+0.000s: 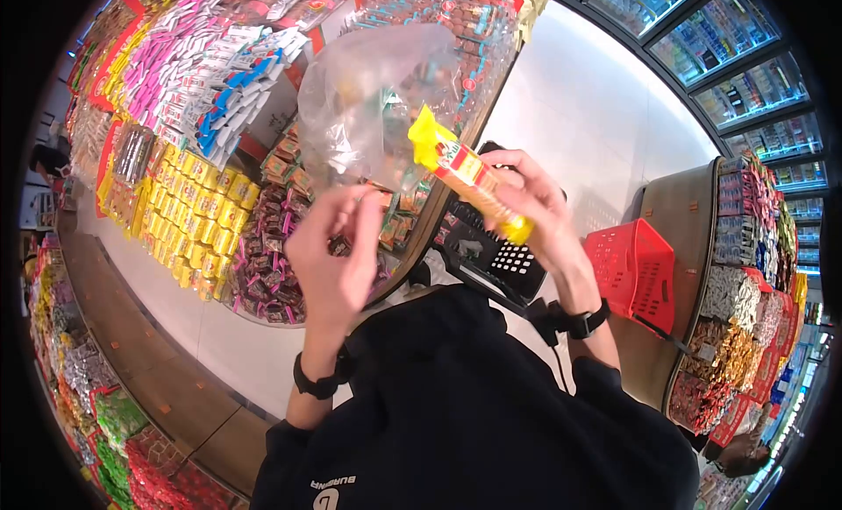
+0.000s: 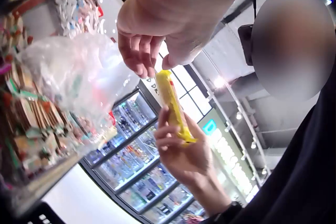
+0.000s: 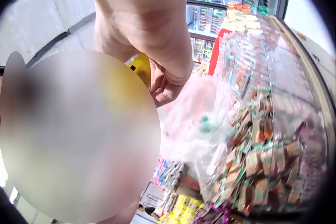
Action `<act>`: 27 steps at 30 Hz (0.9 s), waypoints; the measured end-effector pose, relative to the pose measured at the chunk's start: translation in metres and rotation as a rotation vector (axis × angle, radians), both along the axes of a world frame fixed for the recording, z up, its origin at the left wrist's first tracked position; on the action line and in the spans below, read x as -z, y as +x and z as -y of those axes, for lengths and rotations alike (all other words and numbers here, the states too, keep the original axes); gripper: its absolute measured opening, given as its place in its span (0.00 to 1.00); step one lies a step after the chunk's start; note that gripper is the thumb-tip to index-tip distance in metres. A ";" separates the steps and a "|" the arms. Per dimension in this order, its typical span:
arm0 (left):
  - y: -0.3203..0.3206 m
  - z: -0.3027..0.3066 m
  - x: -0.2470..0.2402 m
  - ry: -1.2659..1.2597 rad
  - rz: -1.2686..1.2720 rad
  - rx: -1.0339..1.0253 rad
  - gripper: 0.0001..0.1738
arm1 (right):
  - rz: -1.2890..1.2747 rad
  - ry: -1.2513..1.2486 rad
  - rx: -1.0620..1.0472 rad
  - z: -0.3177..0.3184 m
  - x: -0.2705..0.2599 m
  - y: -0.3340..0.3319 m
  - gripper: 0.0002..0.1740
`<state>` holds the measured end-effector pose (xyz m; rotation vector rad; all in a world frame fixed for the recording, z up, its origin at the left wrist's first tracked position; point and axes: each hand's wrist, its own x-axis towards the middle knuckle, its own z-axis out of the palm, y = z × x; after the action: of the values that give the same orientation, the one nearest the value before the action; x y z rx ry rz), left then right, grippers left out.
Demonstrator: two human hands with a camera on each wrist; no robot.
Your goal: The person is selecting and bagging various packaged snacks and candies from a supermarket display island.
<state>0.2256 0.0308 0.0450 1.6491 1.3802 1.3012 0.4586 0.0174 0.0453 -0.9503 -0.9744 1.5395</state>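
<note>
My right hand [image 1: 535, 199] grips a long yellow-and-red snack packet [image 1: 465, 175], fingers and thumb round its lower part. Its crimped yellow end points up and to the left in the head view. Beside it, my left hand [image 1: 338, 251] hangs with fingers loosely bent and nothing in them. In the left wrist view, the left fingertips [image 2: 144, 66] appear near the upper end of the packet [image 2: 170, 98]. A clear plastic bag [image 1: 351, 80] lies over the candy display just beyond both hands. Most of the packet is hidden in the right wrist view.
Small wrapped candies [image 1: 263, 238] and yellow packs [image 1: 197, 203] fill the curved counter at left. A black basket [image 1: 517, 264] is below the right hand. To its right stands a red basket [image 1: 627, 269], against another candy counter [image 1: 675, 221].
</note>
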 end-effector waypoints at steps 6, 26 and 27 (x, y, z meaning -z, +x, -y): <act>0.017 0.009 0.006 -0.236 0.404 0.329 0.13 | -0.121 0.160 -0.055 0.014 0.018 -0.052 0.20; -0.027 0.019 0.003 -0.564 0.763 0.161 0.20 | 1.306 -0.239 -0.433 0.109 0.232 0.009 0.26; -0.029 0.020 0.003 -0.563 0.758 0.143 0.21 | 1.318 -0.259 -0.401 0.110 0.233 0.007 0.25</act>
<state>0.1966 0.0110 0.0425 0.7373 0.9965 1.1325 0.4651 -0.0925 -0.1880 -2.1532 -1.9699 1.2499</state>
